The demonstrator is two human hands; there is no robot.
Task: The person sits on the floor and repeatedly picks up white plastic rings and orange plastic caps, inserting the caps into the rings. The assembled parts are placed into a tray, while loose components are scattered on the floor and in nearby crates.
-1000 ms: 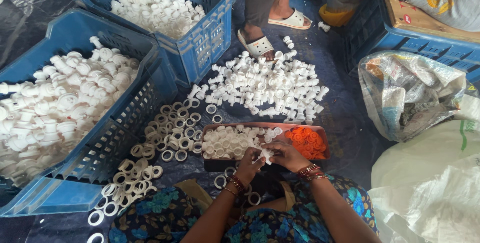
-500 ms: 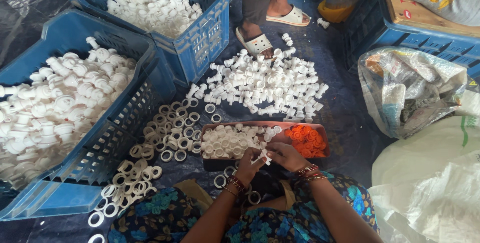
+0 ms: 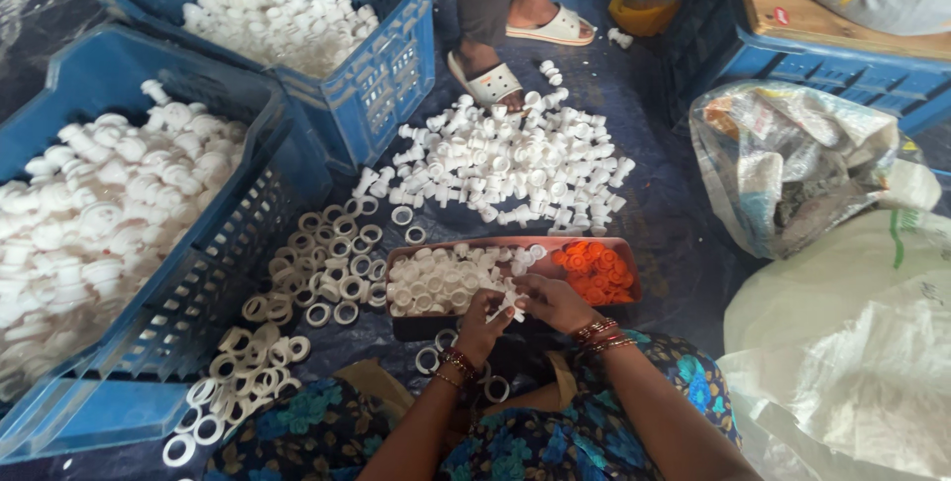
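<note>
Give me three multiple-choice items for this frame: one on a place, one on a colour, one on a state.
1. Where do the loose white rings lie?
A. on the floor beside the tray
B. inside the far crate
C. in the clear bag

2. What colour are the small pieces at the tray's right end?
A. green
B. orange
C. black

3. What are the left hand and right hand doing?
A. resting apart on the knees
B. meeting on a small white part
C. lifting a crate

Answers:
1 A, rings spread on the floor left of the tray.
2 B, orange heap.
3 B, fingers meet over the part.
</note>
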